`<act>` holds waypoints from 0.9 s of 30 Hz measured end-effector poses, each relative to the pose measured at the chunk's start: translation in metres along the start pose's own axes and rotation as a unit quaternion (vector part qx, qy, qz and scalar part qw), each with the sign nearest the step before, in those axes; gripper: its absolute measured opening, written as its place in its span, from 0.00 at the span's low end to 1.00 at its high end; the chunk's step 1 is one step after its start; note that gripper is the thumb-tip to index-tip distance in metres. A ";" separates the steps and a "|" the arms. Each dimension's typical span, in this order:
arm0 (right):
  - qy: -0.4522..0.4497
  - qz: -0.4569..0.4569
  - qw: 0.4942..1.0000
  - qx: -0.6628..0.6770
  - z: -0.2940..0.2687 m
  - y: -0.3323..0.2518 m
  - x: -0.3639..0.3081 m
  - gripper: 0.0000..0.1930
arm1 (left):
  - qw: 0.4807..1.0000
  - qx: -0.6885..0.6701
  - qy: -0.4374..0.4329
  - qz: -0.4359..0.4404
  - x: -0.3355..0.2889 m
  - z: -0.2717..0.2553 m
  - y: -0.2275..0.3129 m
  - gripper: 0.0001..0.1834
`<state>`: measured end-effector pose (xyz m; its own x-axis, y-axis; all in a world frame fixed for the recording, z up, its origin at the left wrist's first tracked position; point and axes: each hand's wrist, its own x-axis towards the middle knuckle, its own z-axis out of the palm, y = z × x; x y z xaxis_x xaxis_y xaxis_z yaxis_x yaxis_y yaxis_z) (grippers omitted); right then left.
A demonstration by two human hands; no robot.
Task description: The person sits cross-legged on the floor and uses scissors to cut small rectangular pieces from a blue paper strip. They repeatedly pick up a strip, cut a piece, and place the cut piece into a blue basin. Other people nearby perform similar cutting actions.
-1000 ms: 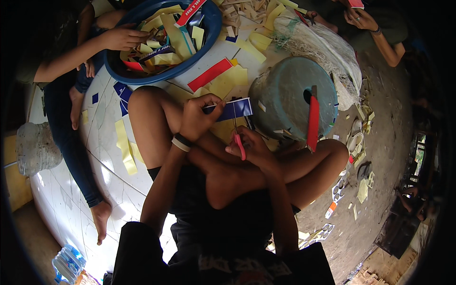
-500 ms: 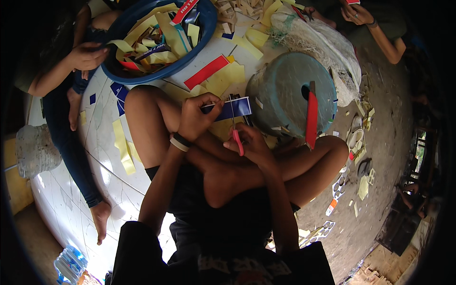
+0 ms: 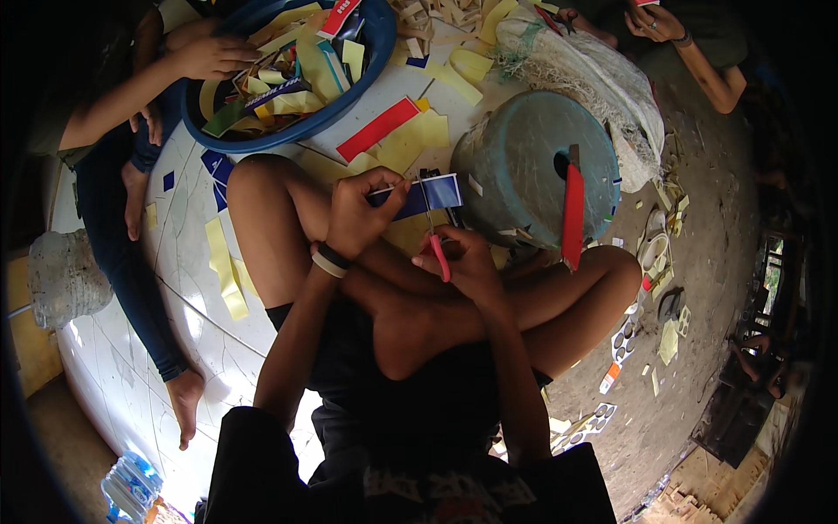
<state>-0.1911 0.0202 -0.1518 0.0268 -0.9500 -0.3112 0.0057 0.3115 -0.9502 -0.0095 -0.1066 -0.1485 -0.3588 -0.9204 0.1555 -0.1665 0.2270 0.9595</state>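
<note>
Between the thumb and fingers of my left hand (image 3: 365, 210) is a blue strip (image 3: 443, 193) with a pale edge, held out to the right above my crossed legs. My right hand (image 3: 469, 261) grips a pair of scissors (image 3: 439, 258) with pink handles. Their blades point away from me and cross the strip near its middle. How far the cut runs is too small to make out. A red strip (image 3: 380, 128) and yellow paper pieces (image 3: 415, 140) lie on the floor beyond my hands.
A blue basin (image 3: 292, 140) full of scraps stands far left, with a co-worker's hand (image 3: 212, 58) over it. An upturned grey-green bucket (image 3: 532, 148) with a red strip in its hole stands right of my hands. Behind it lies a white sack (image 3: 602, 96). Another person's hand (image 3: 656, 24) shows far right.
The scissor blades have closed somewhat on the blue strip, and my right hand has shifted slightly. The co-worker's hand at the left has moved right, over the basin.
</note>
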 end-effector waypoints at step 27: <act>0.015 0.100 0.932 -0.347 -0.019 -0.018 -0.042 0.34 | 0.890 0.432 -0.079 0.124 0.018 0.008 -0.015 0.20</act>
<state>-0.2111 0.0536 -0.1219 -0.0704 -0.8779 -0.4736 -0.6446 0.4024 -0.6500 -0.0207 -0.1243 -0.1618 -0.5960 -0.7674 0.2365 -0.6838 0.6394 0.3514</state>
